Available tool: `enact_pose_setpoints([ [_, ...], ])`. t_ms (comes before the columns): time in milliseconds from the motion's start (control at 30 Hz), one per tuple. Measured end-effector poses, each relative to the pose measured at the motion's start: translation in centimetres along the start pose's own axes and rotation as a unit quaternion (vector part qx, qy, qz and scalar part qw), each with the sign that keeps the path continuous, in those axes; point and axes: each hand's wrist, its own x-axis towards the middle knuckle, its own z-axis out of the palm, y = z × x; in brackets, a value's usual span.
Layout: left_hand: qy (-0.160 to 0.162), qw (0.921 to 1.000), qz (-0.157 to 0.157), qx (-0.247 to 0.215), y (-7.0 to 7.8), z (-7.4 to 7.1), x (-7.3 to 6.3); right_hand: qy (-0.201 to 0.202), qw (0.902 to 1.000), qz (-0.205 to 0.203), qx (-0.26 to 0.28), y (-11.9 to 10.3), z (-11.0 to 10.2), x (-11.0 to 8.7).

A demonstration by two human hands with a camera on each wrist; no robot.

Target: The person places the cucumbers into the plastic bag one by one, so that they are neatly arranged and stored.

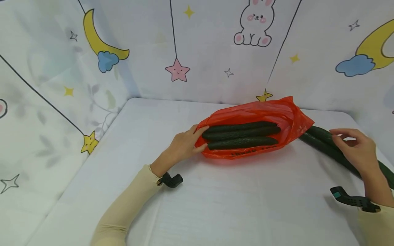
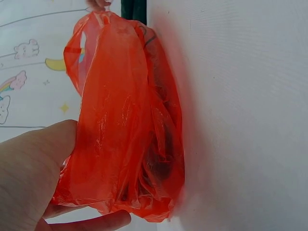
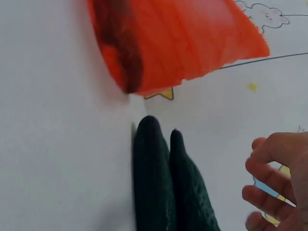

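Note:
A red plastic bag [image 1: 246, 112] lies on its side with its mouth facing me, and three dark green cucumbers [image 1: 241, 135] are side by side inside. My left hand [image 1: 187, 141] holds the bag's left end between thumb and fingers; the left wrist view shows the crumpled film [image 2: 115, 106] beside the thumb. Two more cucumbers [image 1: 323, 147] lie outside, to the right of the bag. Over them is my right hand [image 1: 354, 147], its fingers loosely bent and nothing between them. In the right wrist view that hand [image 3: 279, 178] is apart from the cucumbers [image 3: 154, 183].
The white table [image 1: 231, 201] stretches toward me in front of the bag. Behind it hangs a pale cloth [image 1: 209, 44] printed with moons, stars and a rabbit. Each wrist carries a black camera band, one on the left [image 1: 172, 180] and one on the right [image 1: 351, 200].

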Motion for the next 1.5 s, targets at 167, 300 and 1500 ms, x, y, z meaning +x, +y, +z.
enact_pose_setpoints([
  [167,-0.002,1.0,0.003,-0.002,0.0,-0.1,0.0,0.02,0.9973,0.026,-0.065,1.0,0.1,-0.1],
  [300,-0.006,1.0,0.002,0.0,0.0,0.0,0.0,-0.007,0.9944,0.032,-0.101,3.5,0.1,0.3],
  [1500,-0.009,0.9999,-0.003,0.007,0.1,0.1,0.0,-0.074,0.9756,0.088,-0.187,11.3,-1.2,1.3],
])
